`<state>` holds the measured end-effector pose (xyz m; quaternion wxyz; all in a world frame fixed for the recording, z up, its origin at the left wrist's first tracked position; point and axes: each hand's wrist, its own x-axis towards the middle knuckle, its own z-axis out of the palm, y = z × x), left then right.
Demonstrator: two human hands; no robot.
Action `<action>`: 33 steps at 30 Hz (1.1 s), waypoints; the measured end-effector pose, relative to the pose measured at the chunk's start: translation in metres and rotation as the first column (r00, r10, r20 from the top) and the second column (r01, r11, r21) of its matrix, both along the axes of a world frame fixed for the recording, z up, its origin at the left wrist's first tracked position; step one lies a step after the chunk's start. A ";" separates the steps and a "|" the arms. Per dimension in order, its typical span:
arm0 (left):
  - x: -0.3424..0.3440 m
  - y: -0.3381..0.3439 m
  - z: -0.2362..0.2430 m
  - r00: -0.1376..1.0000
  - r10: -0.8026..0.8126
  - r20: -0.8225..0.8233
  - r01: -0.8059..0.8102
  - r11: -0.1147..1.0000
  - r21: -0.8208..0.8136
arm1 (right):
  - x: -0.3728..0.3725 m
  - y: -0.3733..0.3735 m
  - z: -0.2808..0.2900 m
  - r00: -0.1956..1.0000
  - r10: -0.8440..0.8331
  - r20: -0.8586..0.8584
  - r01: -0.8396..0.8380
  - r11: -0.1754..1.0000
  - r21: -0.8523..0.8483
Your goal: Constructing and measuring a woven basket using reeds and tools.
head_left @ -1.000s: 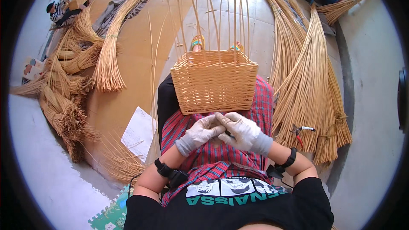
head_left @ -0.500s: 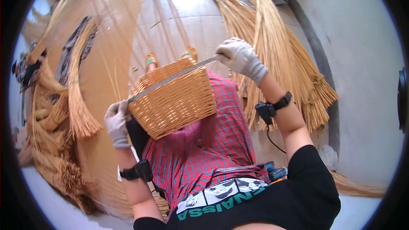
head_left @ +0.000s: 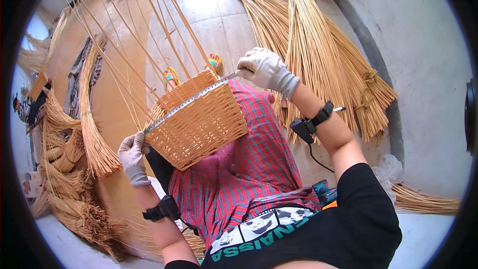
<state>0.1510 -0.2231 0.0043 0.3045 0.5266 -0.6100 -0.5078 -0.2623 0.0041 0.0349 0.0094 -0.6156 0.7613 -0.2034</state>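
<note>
A woven wicker basket [head_left: 199, 129] rests tilted on my lap, on a red checked cloth [head_left: 259, 139]. Long upright rods [head_left: 172, 25] rise from its far side. Along its near top edge a measuring tape [head_left: 186, 102] is stretched. At the basket's left corner my gloved left hand [head_left: 133, 157] pinches the tape's end between thumb and fingers. Past the right corner, my gloved right hand [head_left: 266, 69] is closed on the tape's other end, a little apart from the wicker. What lies inside the right fist is hidden.
Large bundles of long wicker rods [head_left: 318, 60] lie on the floor at the right. More bundles [head_left: 92, 134] and heaps [head_left: 79, 204] fill the left side. Two sandalled feet [head_left: 172, 77] are beyond the basket. A grey wall [head_left: 423, 69] stands at the right.
My right hand has moved slightly left, and my left hand sits a bit lower in the picture. The tape now lies flatter along the basket edge, its markings showing.
</note>
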 end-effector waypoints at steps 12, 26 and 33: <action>0.018 0.011 -0.023 0.929 -0.292 -0.229 0.288 0.956 -0.053 | 0.011 0.044 -0.037 0.847 -0.156 0.508 0.225 0.971 -0.076; 0.004 -0.023 0.000 0.807 -0.588 -0.060 0.590 0.807 0.030 | 0.025 0.122 -0.111 0.774 -0.267 0.574 0.451 0.869 -0.205; -0.001 -0.014 -0.010 0.852 -0.523 0.014 0.522 0.851 0.051 | 0.098 0.028 -0.012 0.999 -0.020 -0.035 0.009 0.952 -0.305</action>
